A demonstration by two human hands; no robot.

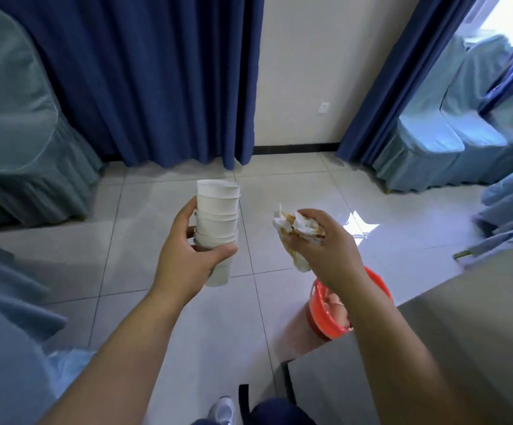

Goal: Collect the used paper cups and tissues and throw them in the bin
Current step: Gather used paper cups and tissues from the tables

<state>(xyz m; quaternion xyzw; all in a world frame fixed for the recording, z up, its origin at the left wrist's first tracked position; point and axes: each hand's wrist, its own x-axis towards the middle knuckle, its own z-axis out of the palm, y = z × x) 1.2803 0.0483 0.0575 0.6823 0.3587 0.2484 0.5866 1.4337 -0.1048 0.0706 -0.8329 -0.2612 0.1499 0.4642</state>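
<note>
Hands [184, 256] [334, 243] grip cups [216, 207], tissues [299, 225]; bin [316, 317] seemingly part-filled

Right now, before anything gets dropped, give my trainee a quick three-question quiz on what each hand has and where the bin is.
1. True or false: the left hand grips a stack of paper cups.
2. Pick one: the right hand holds A) a bottle, B) crumpled tissues, C) nothing.
3. Fill in the gap: the red bin shows just beneath the ___ forearm.

Key: 1 true; 2 B; 3 right.
</note>
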